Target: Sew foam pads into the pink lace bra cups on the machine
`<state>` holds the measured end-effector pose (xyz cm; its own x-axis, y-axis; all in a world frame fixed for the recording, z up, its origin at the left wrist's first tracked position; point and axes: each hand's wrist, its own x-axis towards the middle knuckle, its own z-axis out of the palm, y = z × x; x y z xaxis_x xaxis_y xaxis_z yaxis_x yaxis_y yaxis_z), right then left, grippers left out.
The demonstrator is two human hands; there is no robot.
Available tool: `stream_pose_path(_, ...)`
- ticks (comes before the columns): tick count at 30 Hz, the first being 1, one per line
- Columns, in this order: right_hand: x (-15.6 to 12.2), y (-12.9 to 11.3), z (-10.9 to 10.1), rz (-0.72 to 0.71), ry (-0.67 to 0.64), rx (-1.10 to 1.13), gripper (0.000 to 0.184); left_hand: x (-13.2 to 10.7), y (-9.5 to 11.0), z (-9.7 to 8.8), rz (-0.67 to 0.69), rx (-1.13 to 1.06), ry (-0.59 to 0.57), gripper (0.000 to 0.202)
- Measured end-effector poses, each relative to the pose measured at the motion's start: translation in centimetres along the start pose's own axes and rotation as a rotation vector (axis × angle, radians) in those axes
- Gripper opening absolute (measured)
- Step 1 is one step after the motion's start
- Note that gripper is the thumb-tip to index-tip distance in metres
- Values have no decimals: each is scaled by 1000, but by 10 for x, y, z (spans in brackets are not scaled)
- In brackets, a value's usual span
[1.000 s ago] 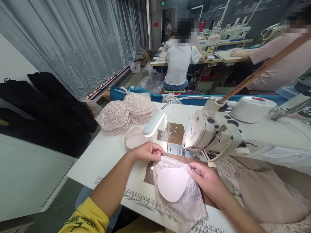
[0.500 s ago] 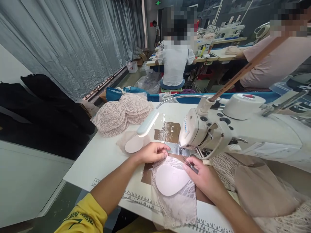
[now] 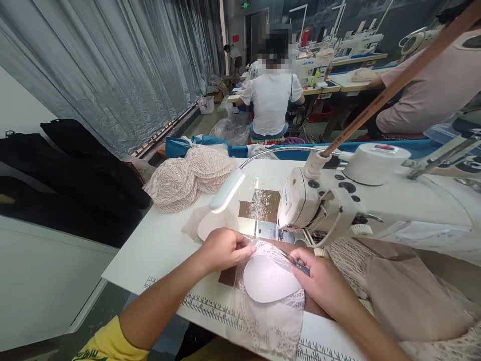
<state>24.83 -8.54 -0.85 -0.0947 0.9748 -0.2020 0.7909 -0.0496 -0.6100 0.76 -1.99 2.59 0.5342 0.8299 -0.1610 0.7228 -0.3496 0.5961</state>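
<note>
Here, the left hand [image 3: 227, 249] bends over the upper left corner of a pale lace piece [image 3: 272, 323], thumb and forefinger pinched together on its edge, the other fingers curled in; the right hand [image 3: 319, 276] is closed around a slim dark tool [image 3: 301, 266], whose thin tip points up and left along the lace's top edge; whether its fingers also grip the fabric, I cannot tell. The lace piece lies on the white table [image 3: 158, 250], between the two hands and just in front of the sewing machine [image 3: 432, 210]; a smooth white pad [image 3: 268, 281] sits on it, and its lower part spreads over the printed ruler scale [image 3: 214, 308]. Past the left hand rests a sheer piece [image 3: 191, 228] with another white pad [image 3: 212, 223], partly hidden by that hand; beyond it stands a pile of lace cups [image 3: 191, 175]; a slim lamp [image 3: 227, 190] reaches over the table, near the brown tape [image 3: 268, 203]; to the right of the right hand, beige fabric [image 3: 409, 301] lies bunched beneath the machine's arm; farther off, a person in a white shirt [image 3: 272, 103] sits facing away.
</note>
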Motion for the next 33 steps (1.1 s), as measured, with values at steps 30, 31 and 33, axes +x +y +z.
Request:
stream_pose_path(30, 2, 7, 12, -215, 125, -241, 24, 32, 33, 12, 420, 302, 10, 19)
stream_pose_path(31, 2, 7, 11, -216, 129, -243, 22, 27, 32, 21, 441, 306, 10, 18)
stream_pose_path(33, 2, 6, 11, -218, 144, -246, 20, 22, 27, 39, 468, 328, 46, 17)
